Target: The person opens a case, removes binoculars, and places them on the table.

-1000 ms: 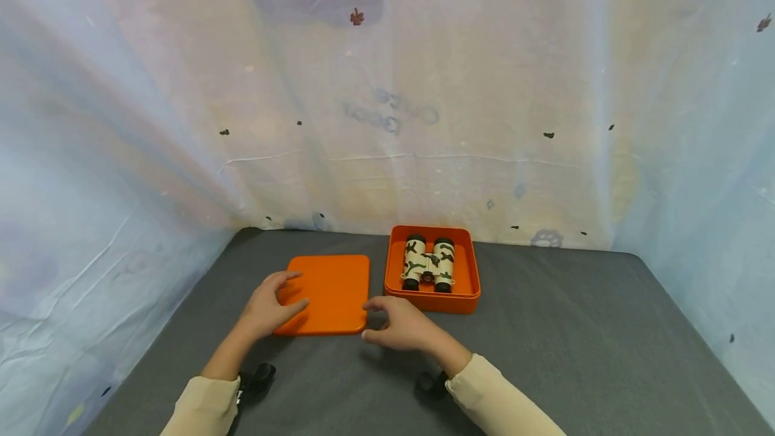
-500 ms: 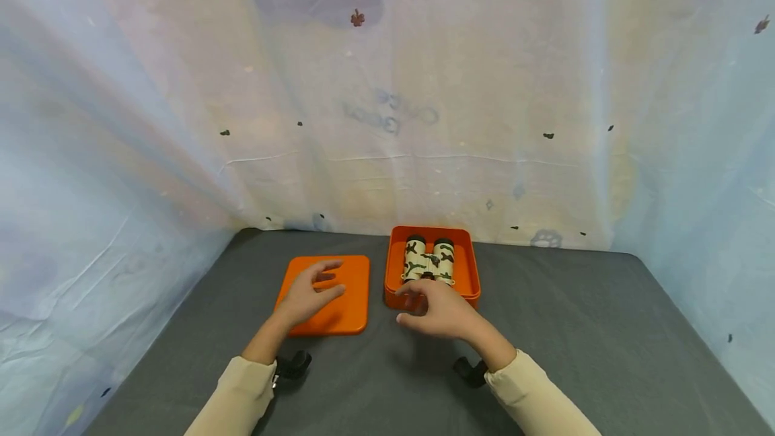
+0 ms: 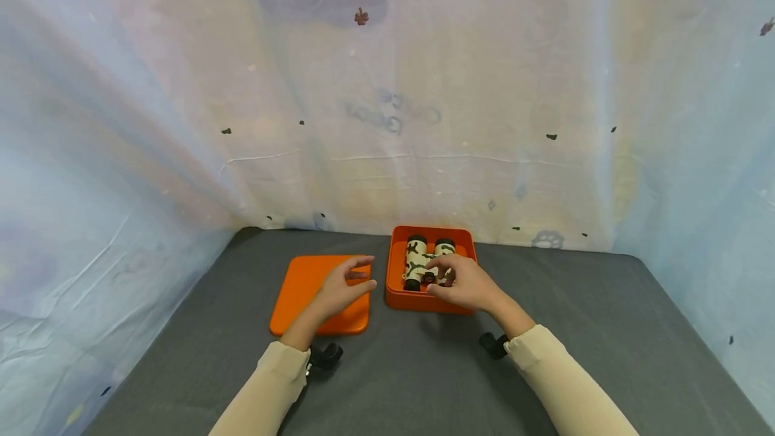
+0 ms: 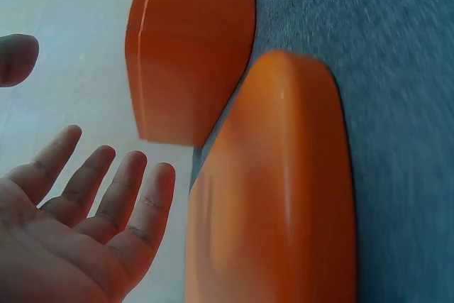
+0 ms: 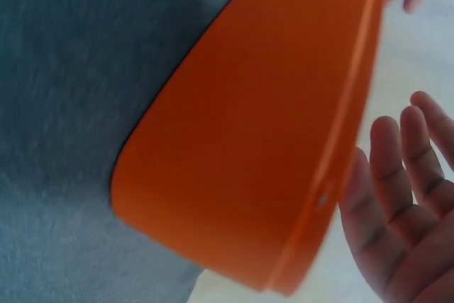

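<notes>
Camouflage-patterned binoculars lie in an orange box at the back of the table. My right hand is over the box's front right part, hiding the right barrel's lower end; whether it touches the binoculars cannot be made out. In the right wrist view its fingers are spread beside the box rim. Above the flat orange lid, near its right edge, hovers my left hand. Its fingers are apart from the lid in the left wrist view, holding nothing.
A grey cloth covers the table. Behind it and at both sides hangs a pale patterned curtain. The lid lies just left of the box, with a narrow gap between them. Black wrist cameras sit under both wrists.
Both hands have moved right and a little toward the back. The left crossed above the lid; the right went from the lid's right edge to over the box. Lid, box and binoculars stay put.
</notes>
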Tool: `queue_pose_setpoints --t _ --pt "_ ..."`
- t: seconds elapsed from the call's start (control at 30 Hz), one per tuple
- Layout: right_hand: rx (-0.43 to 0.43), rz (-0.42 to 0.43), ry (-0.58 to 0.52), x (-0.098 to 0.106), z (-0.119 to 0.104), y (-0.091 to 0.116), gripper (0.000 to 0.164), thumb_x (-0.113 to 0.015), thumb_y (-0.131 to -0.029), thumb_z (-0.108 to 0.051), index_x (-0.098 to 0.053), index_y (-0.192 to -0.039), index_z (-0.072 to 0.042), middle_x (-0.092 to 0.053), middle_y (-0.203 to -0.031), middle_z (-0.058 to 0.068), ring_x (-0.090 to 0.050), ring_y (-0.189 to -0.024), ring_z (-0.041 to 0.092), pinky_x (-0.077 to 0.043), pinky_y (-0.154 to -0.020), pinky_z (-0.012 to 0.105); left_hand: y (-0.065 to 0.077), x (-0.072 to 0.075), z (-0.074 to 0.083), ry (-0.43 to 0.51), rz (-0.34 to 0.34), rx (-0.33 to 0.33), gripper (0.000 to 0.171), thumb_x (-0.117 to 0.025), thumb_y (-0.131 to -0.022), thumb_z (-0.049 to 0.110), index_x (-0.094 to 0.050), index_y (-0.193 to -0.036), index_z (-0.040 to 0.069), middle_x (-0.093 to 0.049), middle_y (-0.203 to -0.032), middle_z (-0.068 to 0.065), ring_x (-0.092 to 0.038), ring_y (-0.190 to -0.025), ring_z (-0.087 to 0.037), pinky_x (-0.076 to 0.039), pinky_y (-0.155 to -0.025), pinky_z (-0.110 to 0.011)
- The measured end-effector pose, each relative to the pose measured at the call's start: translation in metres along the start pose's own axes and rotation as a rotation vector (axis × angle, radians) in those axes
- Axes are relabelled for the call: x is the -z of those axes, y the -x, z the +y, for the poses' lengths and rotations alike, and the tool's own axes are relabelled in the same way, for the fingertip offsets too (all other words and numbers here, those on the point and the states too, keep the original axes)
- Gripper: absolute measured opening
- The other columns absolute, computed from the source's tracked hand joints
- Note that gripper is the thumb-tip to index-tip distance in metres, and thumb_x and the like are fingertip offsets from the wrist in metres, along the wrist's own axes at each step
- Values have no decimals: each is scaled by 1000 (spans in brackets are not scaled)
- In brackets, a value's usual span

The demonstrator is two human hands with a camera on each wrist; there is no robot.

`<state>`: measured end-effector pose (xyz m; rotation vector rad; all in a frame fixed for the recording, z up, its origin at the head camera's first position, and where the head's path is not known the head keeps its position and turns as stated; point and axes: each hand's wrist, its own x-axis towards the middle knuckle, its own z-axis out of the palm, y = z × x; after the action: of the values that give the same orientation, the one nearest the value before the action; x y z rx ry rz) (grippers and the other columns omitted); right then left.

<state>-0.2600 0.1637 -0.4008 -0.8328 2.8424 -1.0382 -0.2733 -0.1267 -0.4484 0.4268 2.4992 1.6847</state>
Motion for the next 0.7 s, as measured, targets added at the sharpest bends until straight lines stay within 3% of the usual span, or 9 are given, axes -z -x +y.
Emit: queue_pose_setpoints --t 0.37,0.7 --pt "-80 -4 114 -1 17 -19 44 -70 -87 -33 -62 -125 -12 -59 -83 1 -51 -62 13 -42 -54 29 -14 -16 3 9 -10 -6 56 -69 -89 23 -49 -141 16 -45 -147 -6 -55 -123 -31 -52 -95 -46" --pt "-137 1 246 -5 30 -33 52 -70 -84 -43 -59 -128 -18 -56 -103 6 -50 -76 14 -45 -65 33 -22 -26 3 28 -25 0 57 -68 -89 18 -47 -142 20 -43 -149 -9 -49 -129 -35 -47 -99 -53"
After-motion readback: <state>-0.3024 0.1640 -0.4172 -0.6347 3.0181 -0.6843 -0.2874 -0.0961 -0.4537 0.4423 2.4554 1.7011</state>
